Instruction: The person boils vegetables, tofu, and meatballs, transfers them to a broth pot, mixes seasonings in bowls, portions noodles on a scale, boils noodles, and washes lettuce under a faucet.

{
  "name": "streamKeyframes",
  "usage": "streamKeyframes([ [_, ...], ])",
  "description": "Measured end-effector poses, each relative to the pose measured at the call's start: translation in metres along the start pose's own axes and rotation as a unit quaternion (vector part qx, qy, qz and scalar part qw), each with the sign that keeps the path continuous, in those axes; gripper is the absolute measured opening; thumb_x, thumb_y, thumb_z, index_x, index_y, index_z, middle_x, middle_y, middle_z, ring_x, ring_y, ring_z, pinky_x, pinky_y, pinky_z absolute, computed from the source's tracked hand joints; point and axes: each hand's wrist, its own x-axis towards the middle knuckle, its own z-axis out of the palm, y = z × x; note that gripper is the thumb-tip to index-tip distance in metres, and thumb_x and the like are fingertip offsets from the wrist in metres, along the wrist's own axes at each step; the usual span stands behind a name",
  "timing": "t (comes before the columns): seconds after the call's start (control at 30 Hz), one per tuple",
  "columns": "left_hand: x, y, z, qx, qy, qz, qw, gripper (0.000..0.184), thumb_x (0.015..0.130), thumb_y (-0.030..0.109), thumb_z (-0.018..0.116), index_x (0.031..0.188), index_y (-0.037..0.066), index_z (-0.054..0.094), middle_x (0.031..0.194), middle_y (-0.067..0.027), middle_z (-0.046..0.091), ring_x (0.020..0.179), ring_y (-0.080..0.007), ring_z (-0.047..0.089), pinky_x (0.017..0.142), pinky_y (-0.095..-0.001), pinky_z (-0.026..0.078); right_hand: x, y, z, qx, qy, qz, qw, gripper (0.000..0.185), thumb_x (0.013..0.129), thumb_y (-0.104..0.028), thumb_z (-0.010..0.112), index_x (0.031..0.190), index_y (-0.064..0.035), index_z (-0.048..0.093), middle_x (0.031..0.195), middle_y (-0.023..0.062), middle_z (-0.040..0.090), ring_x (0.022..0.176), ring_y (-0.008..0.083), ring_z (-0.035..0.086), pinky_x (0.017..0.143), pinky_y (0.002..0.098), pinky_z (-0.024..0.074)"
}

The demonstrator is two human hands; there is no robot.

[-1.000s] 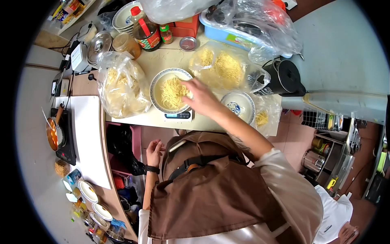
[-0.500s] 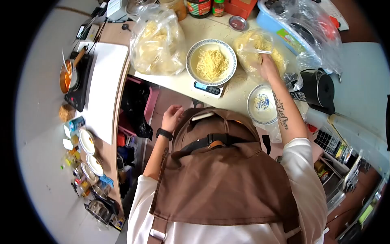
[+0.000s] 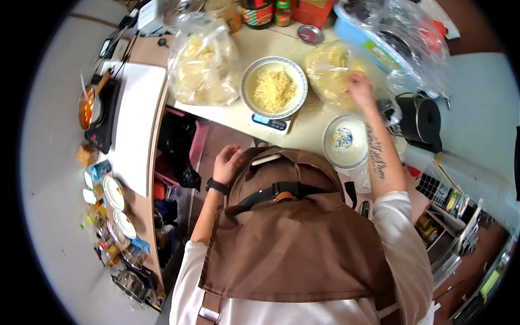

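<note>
My right hand (image 3: 359,88) is over the clear plastic bag of yellow noodles (image 3: 329,69) at the right, fingers curled in; whatever they hold is hidden. Low by the brown apron hangs my left hand (image 3: 228,163), fingers loosely bent and apart, holding nothing. Between two bags stands a patterned bowl (image 3: 245,97) with a heap of thin yellow noodles (image 3: 274,90) inside. It rests on a white digital scale (image 3: 278,125), its display facing me. Near my right forearm is a second patterned bowl (image 3: 345,154) with a few scraps in it.
Another bag of noodles (image 3: 203,70) sits left of the bowl. Jars (image 3: 257,13) and a round lid (image 3: 310,34) are at the back. A blue basket (image 3: 352,30) and black pot (image 3: 420,120) stand right. A pan (image 3: 85,108) rests on a cooker (image 3: 104,116) at left.
My right hand has drawn back slightly from within the bag's opening, its fingers now curled. My left hand has come closer to the apron. The whole view has shifted a little.
</note>
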Motion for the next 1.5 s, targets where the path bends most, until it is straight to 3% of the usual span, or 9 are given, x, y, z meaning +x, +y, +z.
streamKeyframes([
  [0.07, 0.002, 0.013, 0.007, 0.000, -0.012, -0.004, 1.000, 0.029, 0.098, 0.017, 0.063, 0.122, 0.002, 0.061, 0.095, -0.0037, 0.069, 0.078, -0.0098, 0.064, 0.064, -0.0217, 0.046, -0.012, -0.005, 0.024, -0.097, 0.092, -0.175, 0.975, 0.027, 0.084, -0.020, 0.074, 0.103, -0.0004, 0.070, 0.089, 0.0170, 0.073, 0.078, 0.0271, 0.071, 0.073, 0.0384, 0.0555],
  [0.17, -0.002, 0.051, 0.022, 0.031, -0.049, 0.031, 0.998, 0.030, 0.098, 0.018, 0.064, 0.123, 0.001, 0.061, 0.096, -0.0032, 0.069, 0.079, -0.0101, 0.065, 0.067, -0.0212, 0.045, -0.016, -0.050, 0.002, -0.130, -0.007, -0.025, 0.991, 0.026, 0.083, -0.017, 0.073, 0.104, -0.0012, 0.070, 0.092, 0.0199, 0.072, 0.083, 0.0301, 0.072, 0.078, 0.0386, 0.0549],
  [0.4, -0.003, 0.127, 0.069, 0.002, -0.107, 0.133, 0.985, 0.028, 0.092, 0.008, 0.068, 0.119, 0.001, 0.064, 0.090, -0.0017, 0.067, 0.084, -0.0084, 0.062, 0.074, -0.0225, 0.049, -0.041, -0.080, -0.061, 0.154, 0.150, -0.073, 0.974, 0.012, 0.085, -0.007, 0.068, 0.094, 0.0010, 0.066, 0.079, 0.0122, 0.069, 0.069, 0.0186, 0.066, 0.067, 0.0308, 0.0516],
  [0.73, 0.020, 0.237, 0.162, 0.192, -0.251, 0.299, 0.900, 0.025, 0.092, 0.008, 0.069, 0.115, -0.002, 0.065, 0.092, -0.0079, 0.071, 0.076, -0.0114, 0.063, 0.070, -0.0265, 0.051, -0.055, -0.076, -0.068, 0.109, 0.166, -0.127, 0.972, 0.010, 0.088, -0.005, 0.066, 0.096, 0.0015, 0.065, 0.076, 0.0053, 0.065, 0.067, 0.0083, 0.057, 0.062, 0.0258, 0.0474],
  [0.97, 0.104, 0.219, 0.237, 0.276, -0.154, 0.456, 0.832, 0.034, 0.086, 0.012, 0.069, 0.118, 0.001, 0.064, 0.108, -0.0182, 0.069, 0.095, -0.0326, 0.069, 0.084, -0.0406, 0.055, -0.063, -0.101, -0.089, 0.140, 0.119, -0.085, 0.979, 0.010, 0.090, -0.005, 0.065, 0.097, 0.0007, 0.064, 0.079, 0.0031, 0.066, 0.064, 0.0041, 0.055, 0.060, 0.0233, 0.0454],
  [1.07, 0.120, 0.227, 0.267, 0.330, -0.144, 0.382, 0.851, 0.036, 0.081, 0.014, 0.074, 0.115, 0.003, 0.065, 0.108, -0.0172, 0.066, 0.096, -0.0366, 0.065, 0.084, -0.0445, 0.053, -0.068, -0.108, -0.092, 0.240, 0.074, -0.056, 0.966, 0.013, 0.090, -0.005, 0.065, 0.101, 0.0012, 0.063, 0.082, 0.0033, 0.066, 0.066, 0.0040, 0.056, 0.061, 0.0237, 0.0465],
  [1.3, 0.161, 0.233, 0.274, 0.237, -0.142, 0.489, 0.827, 0.025, 0.082, 0.005, 0.073, 0.105, 0.006, 0.064, 0.098, -0.0112, 0.065, 0.090, -0.0287, 0.066, 0.080, -0.0363, 0.054, -0.064, -0.084, -0.077, -0.145, 0.092, -0.163, 0.972, 0.037, 0.085, -0.020, 0.069, 0.120, -0.0104, 0.066, 0.092, 0.0125, 0.071, 0.086, 0.0345, 0.069, 0.080, 0.0411, 0.0540],
  [1.43, 0.161, 0.243, 0.271, 0.175, -0.123, 0.457, 0.864, 0.018, 0.088, 0.000, 0.066, 0.105, 0.004, 0.064, 0.097, -0.0097, 0.064, 0.086, -0.0207, 0.066, 0.079, -0.0310, 0.054, -0.053, -0.099, -0.086, -0.125, -0.091, 0.077, 0.985, 0.038, 0.083, -0.029, 0.070, 0.115, -0.0082, 0.070, 0.115, 0.0149, 0.064, 0.110, 0.0389, 0.062, 0.092, 0.0439, 0.0506],
  [1.5, 0.159, 0.241, 0.274, 0.142, -0.136, 0.431, 0.881, 0.018, 0.088, 0.000, 0.066, 0.106, 0.004, 0.064, 0.097, -0.0090, 0.064, 0.088, -0.0194, 0.066, 0.080, -0.0303, 0.054, -0.062, -0.105, -0.083, -0.136, -0.001, -0.015, 0.991, 0.032, 0.083, -0.026, 0.071, 0.109, -0.0068, 0.071, 0.117, 0.0141, 0.062, 0.114, 0.0372, 0.059, 0.093, 0.0435, 0.0497],
])
